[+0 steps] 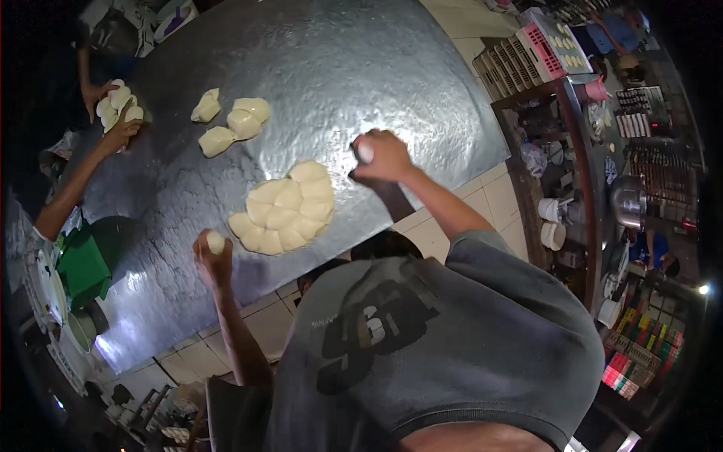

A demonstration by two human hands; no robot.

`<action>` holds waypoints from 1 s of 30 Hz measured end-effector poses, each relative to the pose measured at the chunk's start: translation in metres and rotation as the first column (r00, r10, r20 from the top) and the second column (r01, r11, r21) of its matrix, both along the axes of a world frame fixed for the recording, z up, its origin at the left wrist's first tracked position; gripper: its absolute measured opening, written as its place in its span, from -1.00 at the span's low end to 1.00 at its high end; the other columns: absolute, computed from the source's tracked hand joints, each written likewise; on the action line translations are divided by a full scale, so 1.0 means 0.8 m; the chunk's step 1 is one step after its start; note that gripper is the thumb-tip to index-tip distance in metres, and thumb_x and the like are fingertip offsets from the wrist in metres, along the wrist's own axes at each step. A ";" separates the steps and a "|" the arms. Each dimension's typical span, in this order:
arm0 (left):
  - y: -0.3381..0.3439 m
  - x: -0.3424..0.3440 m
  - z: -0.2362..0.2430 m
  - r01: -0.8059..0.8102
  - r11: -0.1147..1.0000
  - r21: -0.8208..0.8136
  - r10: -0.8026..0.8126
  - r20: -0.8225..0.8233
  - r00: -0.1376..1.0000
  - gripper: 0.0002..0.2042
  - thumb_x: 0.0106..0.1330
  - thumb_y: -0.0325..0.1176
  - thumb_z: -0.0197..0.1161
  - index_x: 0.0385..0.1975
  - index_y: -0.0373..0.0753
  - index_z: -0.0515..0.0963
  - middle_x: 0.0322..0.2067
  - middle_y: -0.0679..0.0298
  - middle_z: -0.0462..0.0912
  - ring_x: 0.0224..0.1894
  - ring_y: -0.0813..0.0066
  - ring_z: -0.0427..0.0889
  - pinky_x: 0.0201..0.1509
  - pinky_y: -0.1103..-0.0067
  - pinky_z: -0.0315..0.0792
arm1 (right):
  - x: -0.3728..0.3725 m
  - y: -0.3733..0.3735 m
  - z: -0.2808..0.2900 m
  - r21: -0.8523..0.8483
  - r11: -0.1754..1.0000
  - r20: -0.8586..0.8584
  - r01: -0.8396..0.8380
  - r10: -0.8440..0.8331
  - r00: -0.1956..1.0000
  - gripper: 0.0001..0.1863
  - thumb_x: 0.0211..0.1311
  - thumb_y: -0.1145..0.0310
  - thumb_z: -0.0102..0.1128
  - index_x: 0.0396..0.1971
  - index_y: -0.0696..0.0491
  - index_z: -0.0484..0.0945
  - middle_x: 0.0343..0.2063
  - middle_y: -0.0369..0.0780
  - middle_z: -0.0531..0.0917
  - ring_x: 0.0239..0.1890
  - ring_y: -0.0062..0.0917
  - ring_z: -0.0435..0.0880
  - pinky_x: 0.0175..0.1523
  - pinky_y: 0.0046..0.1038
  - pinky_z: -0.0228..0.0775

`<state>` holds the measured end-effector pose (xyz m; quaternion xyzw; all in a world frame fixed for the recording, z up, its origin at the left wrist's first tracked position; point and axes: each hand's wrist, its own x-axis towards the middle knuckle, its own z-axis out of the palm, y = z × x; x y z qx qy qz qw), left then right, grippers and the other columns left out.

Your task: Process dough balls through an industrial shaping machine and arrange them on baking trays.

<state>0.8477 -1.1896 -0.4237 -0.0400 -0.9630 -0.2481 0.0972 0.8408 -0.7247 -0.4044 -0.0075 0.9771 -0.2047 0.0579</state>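
Note:
On the metal-topped table, my left hand (214,262) is closed round a small pale dough ball (216,242), which pokes out at the top of the fist. Farther right, my right hand (388,160) curls over another dough ball (365,154), low against the tabletop; its fingertips are partly hidden. Between my hands lies a large cluster of dough pieces (283,209), pressed side by side. Beyond it sit a few loose dough lumps (247,119), some stuck together.
At the far left a co-worker's hands (120,135) touch another dough pile (117,105). A green container (84,265) stands by the table's left edge. Stacked crates (520,64) and a shelf (576,151) with pots flank the right side. Tiled floor (497,200) borders the table.

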 end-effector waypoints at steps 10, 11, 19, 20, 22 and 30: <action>0.333 0.119 0.167 -0.222 0.678 0.701 -0.172 0.445 0.879 -0.40 0.21 -0.30 0.30 0.23 -0.26 0.23 0.10 0.02 0.37 0.09 0.21 0.39 0.15 0.47 0.32 | 0.137 0.065 0.109 -0.777 0.629 0.041 0.028 0.006 0.999 -0.29 -0.15 0.29 0.40 0.12 -0.05 0.39 -0.07 -0.19 0.53 -0.03 -0.32 0.53 0.05 -0.38 0.37; 0.375 0.123 0.182 -0.159 0.410 0.898 -0.513 0.371 0.774 -0.33 0.24 -0.26 0.27 0.32 -0.24 0.13 0.17 -0.02 0.31 0.16 0.14 0.34 0.19 0.43 0.29 | 0.138 0.070 0.126 -0.879 0.476 0.016 0.019 -0.010 1.000 -0.27 -0.15 0.31 0.42 0.14 -0.02 0.36 -0.03 -0.17 0.52 0.01 -0.31 0.52 0.09 -0.35 0.36; 0.289 0.110 0.212 -0.525 0.365 0.769 0.440 0.354 0.825 -0.57 0.35 -0.10 0.06 0.10 -0.25 0.41 -0.13 0.18 0.59 -0.20 0.48 0.55 -0.14 0.62 0.41 | 0.074 0.229 0.151 -0.860 0.510 -0.330 0.022 -0.588 0.738 -0.41 0.13 0.39 0.29 0.14 0.17 0.27 -0.11 -0.03 0.57 -0.19 -0.35 0.61 -0.13 -0.46 0.53; 0.270 0.124 0.200 -0.486 0.384 0.785 0.475 0.283 0.833 -0.57 0.35 -0.10 0.06 0.10 -0.25 0.41 -0.13 0.18 0.59 -0.20 0.48 0.55 -0.14 0.62 0.41 | 0.057 0.255 0.138 -0.872 0.479 -0.226 0.099 -0.573 0.788 -0.37 0.16 0.21 0.24 0.18 0.12 0.24 -0.04 -0.05 0.52 -0.15 -0.32 0.60 -0.12 -0.41 0.51; 0.243 0.147 0.171 -0.663 0.217 0.716 0.527 0.485 0.697 -0.65 0.35 -0.13 0.08 0.00 -0.22 0.50 -0.20 0.26 0.62 -0.28 0.56 0.54 -0.21 0.69 0.37 | 0.044 0.285 0.107 -0.806 0.466 0.070 0.364 -0.536 0.841 -0.30 0.24 -0.18 0.02 0.16 0.08 0.29 0.01 -0.05 0.44 -0.09 -0.26 0.52 -0.07 -0.34 0.43; 0.206 0.168 0.081 -0.728 0.188 0.660 0.488 0.580 0.652 -0.67 0.27 -0.23 0.19 -0.02 -0.22 0.48 -0.23 0.29 0.60 -0.27 0.59 0.53 -0.22 0.71 0.36 | 0.061 0.222 0.047 0.237 0.823 -0.466 0.516 -0.370 0.804 -0.50 0.22 0.06 0.18 0.04 0.05 0.42 -0.05 -0.05 0.36 -0.04 -0.23 0.39 0.05 -0.33 0.31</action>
